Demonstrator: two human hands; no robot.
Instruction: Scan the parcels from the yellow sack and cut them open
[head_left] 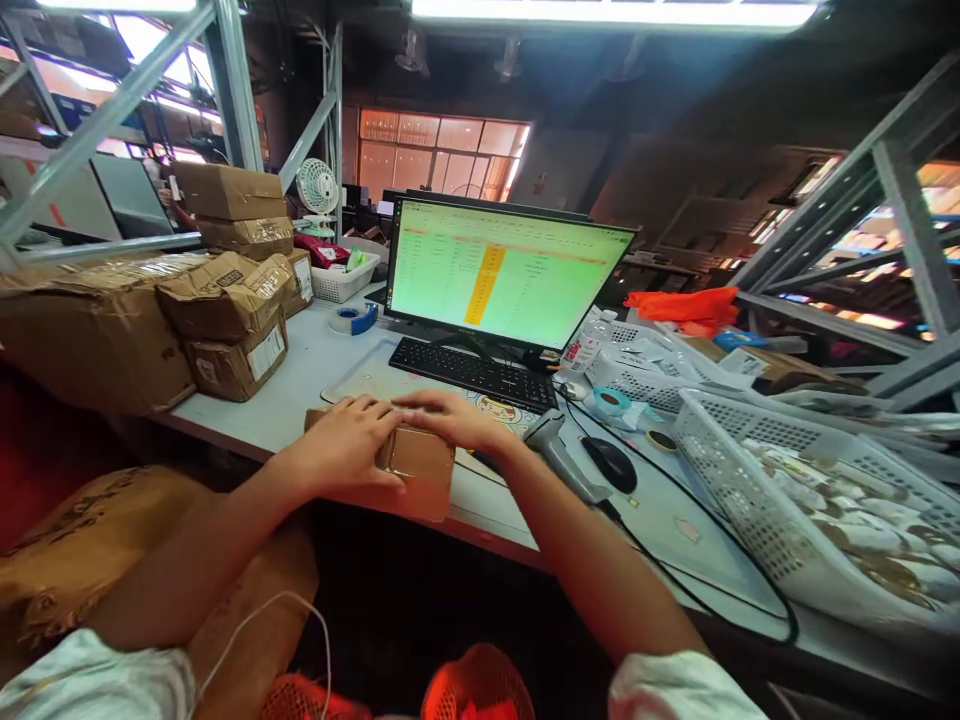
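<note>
At the desk's (300,345) front edge, here's the small cardboard box (427,478), apparently jutting over the rim, in front of the black keyboard (472,374). The left hand (351,438) clasps it, fingers over the top, thumb against the near side; the right hand (446,415) lies across the far top edge, and whether it grips, I can't tell. The danger? Pressing the overhanging part could tip it off, and a rightward swing could knock the barcode scanner (564,458).
</note>
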